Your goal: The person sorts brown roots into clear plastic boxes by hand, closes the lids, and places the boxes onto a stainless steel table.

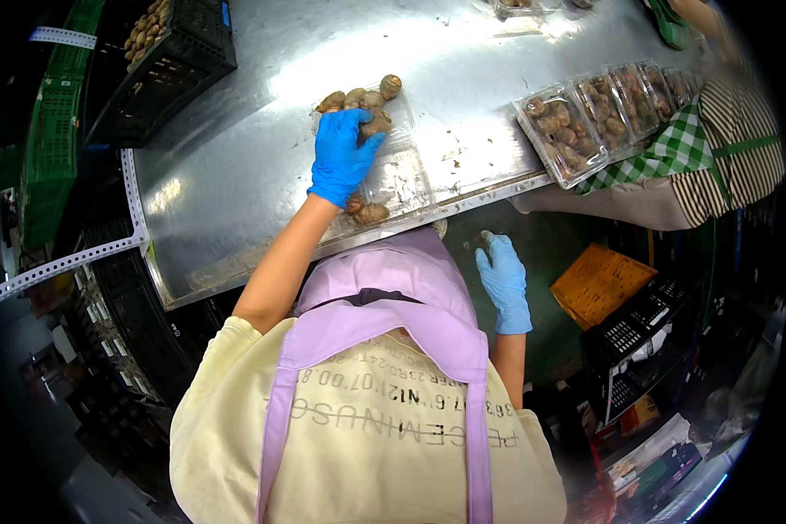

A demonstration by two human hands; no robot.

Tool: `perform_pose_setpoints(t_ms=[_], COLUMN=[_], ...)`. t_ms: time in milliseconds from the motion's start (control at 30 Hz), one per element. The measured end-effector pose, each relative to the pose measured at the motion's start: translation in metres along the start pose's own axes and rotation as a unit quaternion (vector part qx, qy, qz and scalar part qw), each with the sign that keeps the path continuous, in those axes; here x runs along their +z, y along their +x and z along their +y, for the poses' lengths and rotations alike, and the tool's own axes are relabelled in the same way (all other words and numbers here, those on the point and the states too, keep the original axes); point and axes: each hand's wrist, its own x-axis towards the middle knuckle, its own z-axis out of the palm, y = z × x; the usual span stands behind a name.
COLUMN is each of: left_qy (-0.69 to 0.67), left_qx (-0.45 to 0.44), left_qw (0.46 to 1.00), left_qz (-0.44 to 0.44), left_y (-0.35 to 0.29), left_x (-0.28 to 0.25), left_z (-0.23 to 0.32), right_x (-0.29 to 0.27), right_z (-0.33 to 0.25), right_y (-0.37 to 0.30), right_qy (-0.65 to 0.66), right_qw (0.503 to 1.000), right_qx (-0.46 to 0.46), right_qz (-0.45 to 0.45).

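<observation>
My left hand (pixel 341 157), in a bright blue glove, reaches over the metal table with its thumb and fingers curled round a small brown taro (pixel 376 123). Several more taros (pixel 371 99) lie against it in the far half of a clear plastic clamshell box (pixel 399 179). The near half lies opened flat toward the table's front edge, with taros (pixel 371 213) at its left side, partly behind my wrist. My right hand (pixel 502 278), in a paler blue glove, hangs off the table to the right of my body. Its thumb and fingers are apart; a grey spot shows at one fingertip.
Filled clear boxes of taros (pixel 561 133) stand in a row at the right edge, beside a person in a green checked apron (pixel 686 144). A black crate (pixel 170 74) with tubers is at the far left. An orange-brown board (pixel 598 284) and black crates (pixel 642 336) are at lower right.
</observation>
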Motion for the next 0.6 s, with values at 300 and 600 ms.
perform_pose_setpoints(t_ms=[300, 600], left_qy=[0.015, 0.068], left_qx=[0.046, 0.081], left_qw=[0.995, 0.875], left_qz=[-0.086, -0.472], left_y=[-0.024, -0.047], left_x=[-0.026, -0.031], left_z=[0.011, 0.009], right_x=[0.004, 0.009], right_z=[0.003, 0.002], right_y=[0.002, 0.010], right_qy=[-0.019, -0.022], right_qw=[0.999, 0.997], right_qx=[-0.014, -0.002], right_qz=[-0.025, -0.076])
